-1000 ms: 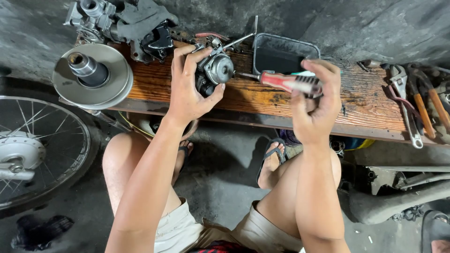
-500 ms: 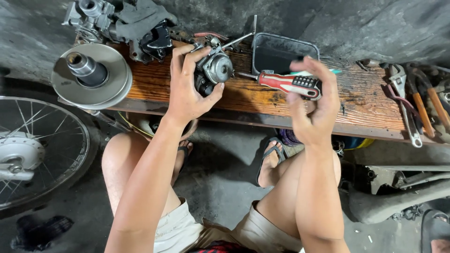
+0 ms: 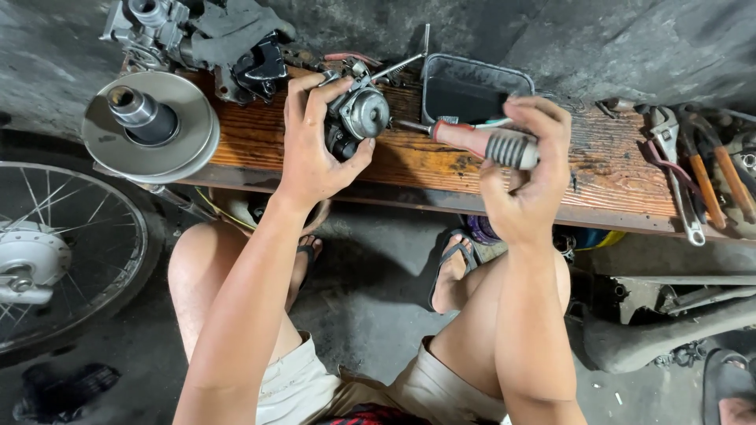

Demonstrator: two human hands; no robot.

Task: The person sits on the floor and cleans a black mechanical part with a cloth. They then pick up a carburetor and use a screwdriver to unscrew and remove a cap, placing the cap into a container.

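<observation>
Head view: on a worn wooden bench (image 3: 598, 177), the left hand (image 3: 315, 153) clasps a small grey metal carburettor (image 3: 358, 118); the right hand (image 3: 524, 181) grips a red-and-grey-handled screwdriver (image 3: 480, 142). The tip, just beside it, could slip toward the gripping fingers.

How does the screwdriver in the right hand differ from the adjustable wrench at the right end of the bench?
The screwdriver has a red and grey grip; the adjustable wrench is bare metal. The right hand holds the screwdriver; the wrench lies untouched on the wooden bench. The screwdriver lies crosswise, the wrench lengthwise toward the person. Both are hand tools.
</observation>
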